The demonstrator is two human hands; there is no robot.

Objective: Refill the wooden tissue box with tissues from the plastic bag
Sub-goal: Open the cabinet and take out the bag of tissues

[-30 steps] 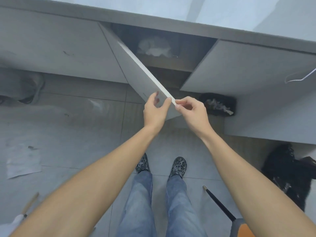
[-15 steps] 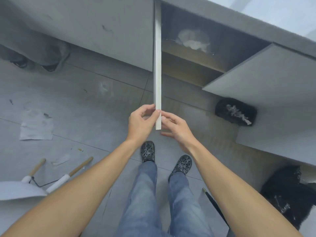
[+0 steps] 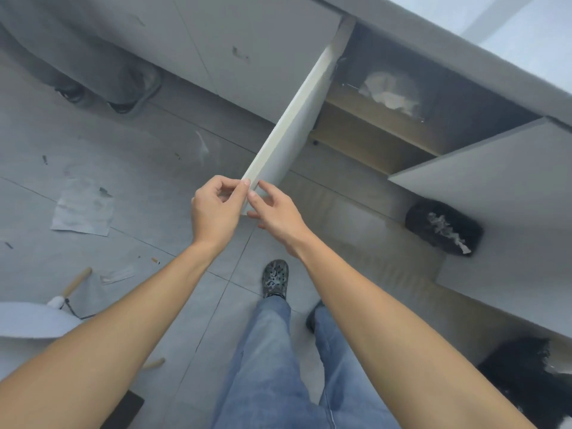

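Tissues [image 3: 390, 91]: white crumpled mass that we see on the upper shelf inside the open cabinet, behind what looks like clear plastic; whether that is the bag we cannot tell.
Tissue box: we cannot find it in view.
Cabinet door [image 3: 291, 125]: pale grey, swung out towards us, seen nearly edge-on; its free corner lies between our hands.
Left hand [image 3: 216, 209]: fingers curled, thumb and forefinger pinching the door's outer edge near the corner.
Right hand [image 3: 277, 212]: fingers partly stretched, thumb and fingertips nipping the same edge from the other side, just beside the left hand.
Shelf [image 3: 371, 131]: wood-coloured board inside the cabinet, under the tissues.
Second door [image 3: 483, 168]: to the right, also standing open.
Floor [image 3: 130, 168]: grey tiles; we note a crumpled paper [image 3: 83, 209] to the left, well apart from our hands.
Black bundle [image 3: 444, 227]: on the floor below the second door, with white scraps on it.
Shoes [image 3: 275, 278]: patterned, under blue jeans.
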